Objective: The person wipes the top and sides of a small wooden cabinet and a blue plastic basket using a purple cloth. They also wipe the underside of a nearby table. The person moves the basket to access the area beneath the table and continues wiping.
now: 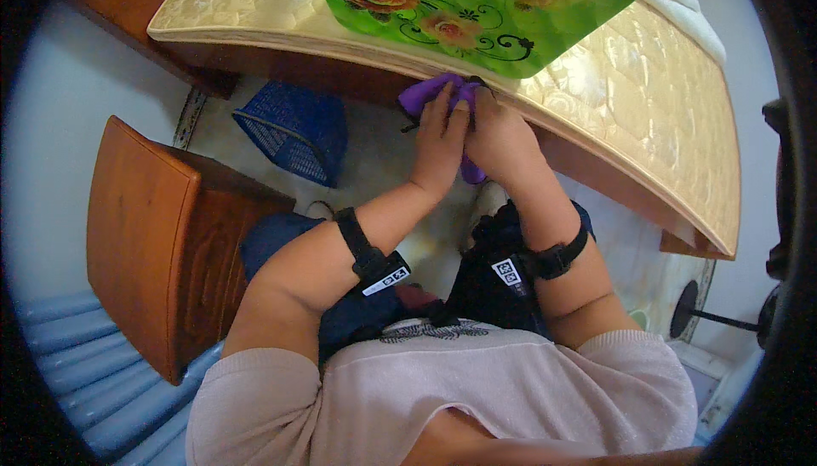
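Both hands meet at the edge of a cream quilted mattress [613,83], gripping a purple fabric item [424,94] with black parts. My left hand [439,137] lies over it with the fingers pointing up and away. From the other side my right hand [501,137] closes around it, its fingertips partly hidden. More purple shows below the hands, near the floor. What exactly the item is cannot be told, since the hands cover much of it. Just beyond them, a green rose-printed board [472,22] rests on the mattress.
A blue plastic basket [293,131] lies tipped on the floor at left. Nearer stands a brown wooden cabinet [143,242], with blue-grey tubes [83,345] behind it. White cloth [683,0] lies at the mattress's far right. A black round-ended stand [686,309] is at right.
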`<state>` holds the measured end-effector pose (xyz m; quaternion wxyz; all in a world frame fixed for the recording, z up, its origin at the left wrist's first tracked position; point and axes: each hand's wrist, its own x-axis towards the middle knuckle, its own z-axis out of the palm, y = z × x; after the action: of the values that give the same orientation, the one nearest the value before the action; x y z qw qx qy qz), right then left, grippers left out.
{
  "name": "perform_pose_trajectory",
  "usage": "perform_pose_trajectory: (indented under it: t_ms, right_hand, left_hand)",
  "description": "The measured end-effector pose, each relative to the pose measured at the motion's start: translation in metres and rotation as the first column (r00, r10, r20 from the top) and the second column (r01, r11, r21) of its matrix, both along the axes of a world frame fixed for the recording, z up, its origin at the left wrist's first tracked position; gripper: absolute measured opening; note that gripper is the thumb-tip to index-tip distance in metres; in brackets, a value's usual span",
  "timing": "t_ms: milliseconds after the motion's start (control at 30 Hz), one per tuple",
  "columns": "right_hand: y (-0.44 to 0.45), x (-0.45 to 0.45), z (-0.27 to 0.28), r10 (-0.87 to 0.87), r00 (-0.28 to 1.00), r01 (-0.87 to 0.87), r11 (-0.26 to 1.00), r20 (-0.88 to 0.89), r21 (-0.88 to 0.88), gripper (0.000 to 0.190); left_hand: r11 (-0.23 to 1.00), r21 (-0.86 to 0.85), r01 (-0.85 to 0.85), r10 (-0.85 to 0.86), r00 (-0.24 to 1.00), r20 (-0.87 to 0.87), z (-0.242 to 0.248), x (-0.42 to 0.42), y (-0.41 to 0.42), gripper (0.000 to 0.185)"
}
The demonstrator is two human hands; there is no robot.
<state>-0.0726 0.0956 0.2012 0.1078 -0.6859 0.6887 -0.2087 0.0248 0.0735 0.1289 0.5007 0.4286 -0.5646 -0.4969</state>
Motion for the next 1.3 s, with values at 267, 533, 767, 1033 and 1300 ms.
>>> perform_pose_trajectory:
  t_ms: [267,533,767,1033,1300]
  right_hand:
    - [-0.024,0.029,-0.019,0.125,0.951,-0.153,0.985,0.282,0.078,0.053]
    - [-0.018,0.078,-0.019,0.447,0.895,-0.428,0.856,0.002,0.292,0.043]
    - [-0.008,0.073,-0.028,0.528,0.848,-0.480,0.803,-0.048,0.353,0.036]
    - [0.003,0.053,-0.038,0.547,0.836,-0.473,0.762,-0.050,0.442,0.034]
    - [0.011,0.036,-0.070,0.625,0.760,-0.350,0.623,-0.176,0.699,0.027]
  left_hand:
    - [0.963,0.269,-0.018,0.123,0.918,-0.378,0.008,0.031,-0.020,0.043]
    - [0.864,0.180,-0.469,0.499,0.755,-0.426,0.011,0.115,-0.102,0.037]
    - [0.769,0.329,-0.547,0.639,0.662,-0.392,0.017,0.127,-0.127,0.058]
    - [0.849,0.165,-0.502,0.525,0.838,-0.150,-0.025,0.058,-0.092,0.055]
    - [0.796,0.606,-0.010,0.340,0.835,-0.433,0.012,0.003,-0.031,0.047]
